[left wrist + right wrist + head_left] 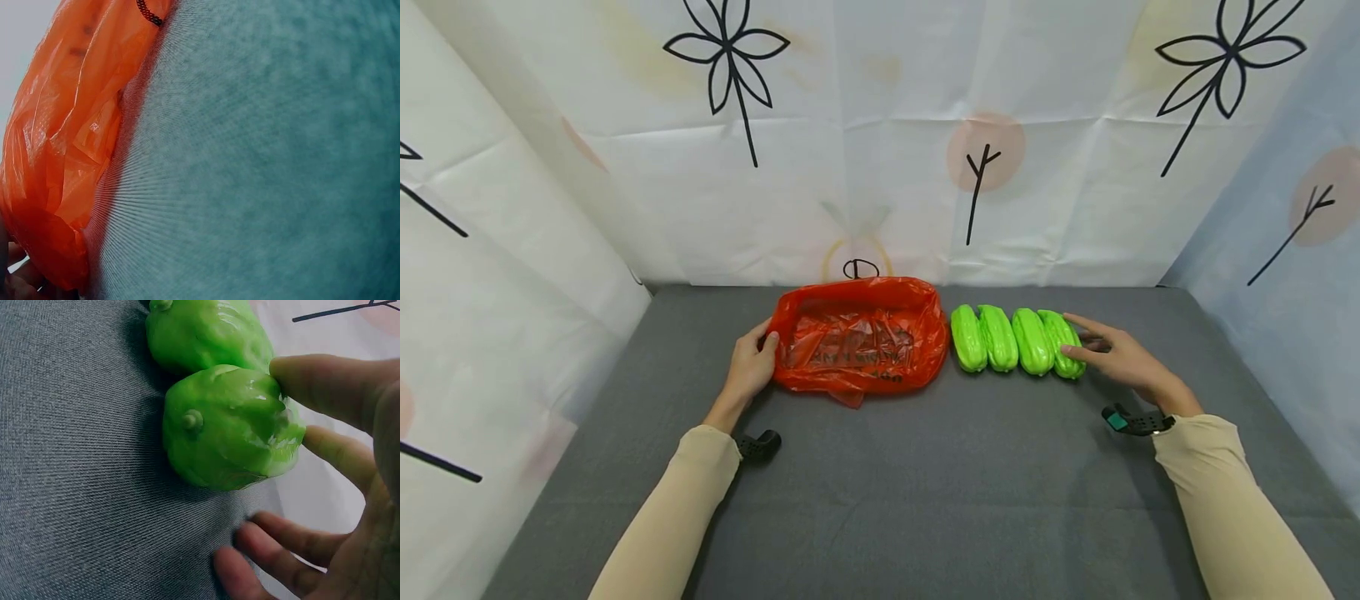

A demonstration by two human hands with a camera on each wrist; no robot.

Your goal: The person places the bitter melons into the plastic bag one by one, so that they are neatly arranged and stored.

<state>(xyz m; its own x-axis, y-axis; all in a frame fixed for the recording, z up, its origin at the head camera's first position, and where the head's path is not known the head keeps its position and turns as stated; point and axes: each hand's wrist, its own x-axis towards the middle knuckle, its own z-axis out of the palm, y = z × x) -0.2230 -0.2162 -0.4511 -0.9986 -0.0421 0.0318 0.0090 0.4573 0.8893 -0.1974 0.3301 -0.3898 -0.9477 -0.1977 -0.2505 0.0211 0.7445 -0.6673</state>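
A red plastic bag [861, 383] with dark print lies on the grey table, its mouth spread wide. At its left edge, my left hand [752, 362] holds the bag's rim between thumb and fingers; in the left wrist view the fingers are mostly hidden behind the bag [56, 156]. Several glossy green bitter melons lie side by side to the right of the bag. My right hand [1116, 358] is at the rightmost bitter melon [231, 431], thumb and forefinger touching its upper side. The other fingers [275, 550] spread out beside it, above the cloth.
Grey cloth [925, 492] covers the table. White printed curtains [880, 167] hang behind it and along both sides. Black wrist straps, one on the left wrist [760, 446] and one on the right wrist [1138, 419], sit below the hands.
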